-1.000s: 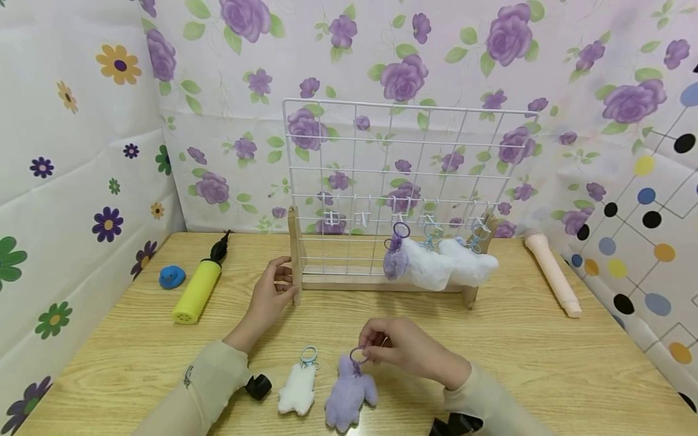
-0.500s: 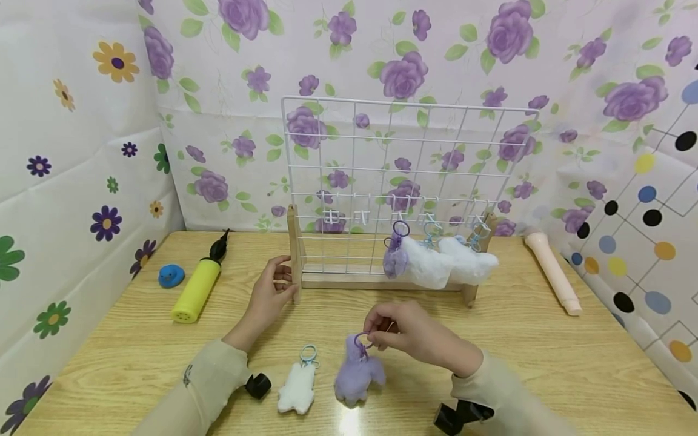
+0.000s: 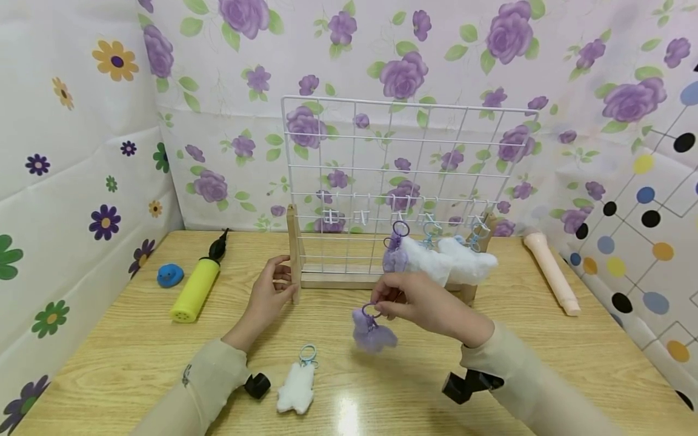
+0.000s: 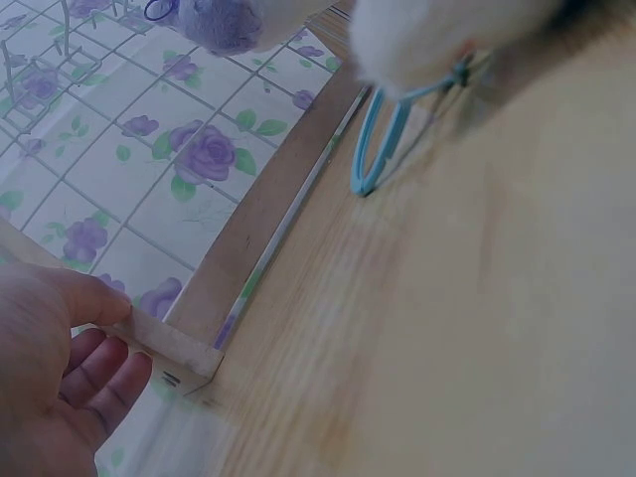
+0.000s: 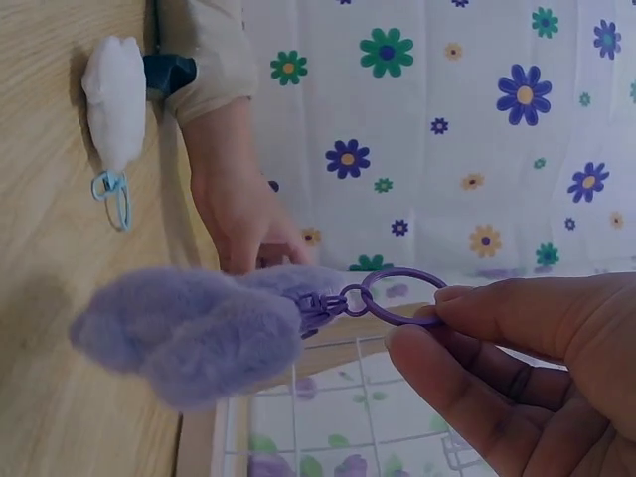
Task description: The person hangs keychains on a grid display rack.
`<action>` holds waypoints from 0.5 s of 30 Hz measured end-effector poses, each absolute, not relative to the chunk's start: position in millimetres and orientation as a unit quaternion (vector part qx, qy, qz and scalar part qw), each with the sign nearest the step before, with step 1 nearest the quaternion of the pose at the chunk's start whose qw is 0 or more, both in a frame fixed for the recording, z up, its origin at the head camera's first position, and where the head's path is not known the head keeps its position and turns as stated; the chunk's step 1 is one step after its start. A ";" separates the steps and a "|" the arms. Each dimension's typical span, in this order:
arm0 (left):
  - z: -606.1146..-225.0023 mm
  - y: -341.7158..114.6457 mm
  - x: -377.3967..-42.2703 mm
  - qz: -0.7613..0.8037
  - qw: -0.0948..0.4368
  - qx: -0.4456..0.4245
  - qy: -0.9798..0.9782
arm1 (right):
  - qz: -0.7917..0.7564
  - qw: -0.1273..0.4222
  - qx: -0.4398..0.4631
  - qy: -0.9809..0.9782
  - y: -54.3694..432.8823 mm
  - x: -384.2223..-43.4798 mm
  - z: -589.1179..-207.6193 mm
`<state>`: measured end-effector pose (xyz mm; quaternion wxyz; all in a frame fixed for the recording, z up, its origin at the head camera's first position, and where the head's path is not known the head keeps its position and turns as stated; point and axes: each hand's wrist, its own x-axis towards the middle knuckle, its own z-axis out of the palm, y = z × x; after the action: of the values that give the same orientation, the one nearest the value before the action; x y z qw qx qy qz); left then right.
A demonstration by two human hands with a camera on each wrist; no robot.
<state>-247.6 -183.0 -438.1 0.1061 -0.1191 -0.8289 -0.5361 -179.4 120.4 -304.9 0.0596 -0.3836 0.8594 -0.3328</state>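
Note:
My right hand (image 3: 428, 303) pinches the purple ring of a fluffy purple plush keychain (image 5: 199, 333) between thumb and finger. The plush dangles over the table in front of the rack. At the left, my left hand (image 3: 269, 290) holds the wooden side post (image 3: 295, 254) of a white wire grid rack (image 3: 354, 139), its thumb on the wood in the left wrist view. A white plush keychain (image 3: 296, 387) with a light blue ring lies on the table between my arms. From the rack's hooks hang a purple plush keychain (image 3: 395, 259) and white plush keychains (image 3: 466, 261), partly behind my right hand.
Two white hooks (image 3: 362, 217) at the rack's left carry nothing. A yellow hand pump (image 3: 196, 290) and a blue duck toy (image 3: 170, 275) are on the left side. At the far right lies a pale pink tube-shaped object (image 3: 552, 272). Patterned cloth surrounds the wooden table (image 3: 545, 363).
My right hand has raised the purple plush keychain off the table and carried it forward, toward the rack. The left hand stays at the post.

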 end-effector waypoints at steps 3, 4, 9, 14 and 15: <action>-437.6 -182.9 -246.7 -0.537 0.102 -0.118 -0.829 | -0.323 0.045 -0.388 0.862 121.0 -183.0 -298.4; -437.1 -182.8 -246.4 -0.537 0.102 -0.119 -0.829 | -0.321 0.042 -0.388 0.863 120.7 -184.0 -296.1; -436.2 -182.6 -245.4 -0.534 0.103 -0.120 -0.830 | -0.313 0.031 -0.388 0.866 119.6 -190.7 -286.8; -437.1 -182.9 -246.6 -0.534 0.104 -0.121 -0.830 | -0.299 0.023 -0.379 0.875 119.5 -196.6 -275.2; -437.4 -183.2 -247.0 -0.534 0.106 -0.122 -0.830 | -0.301 0.026 -0.377 0.875 119.4 -197.7 -272.5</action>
<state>-247.0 -183.2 -437.4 0.1063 -0.1224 -0.8299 -0.5339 -197.7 119.4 -272.5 0.0262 -0.3772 0.8755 -0.3010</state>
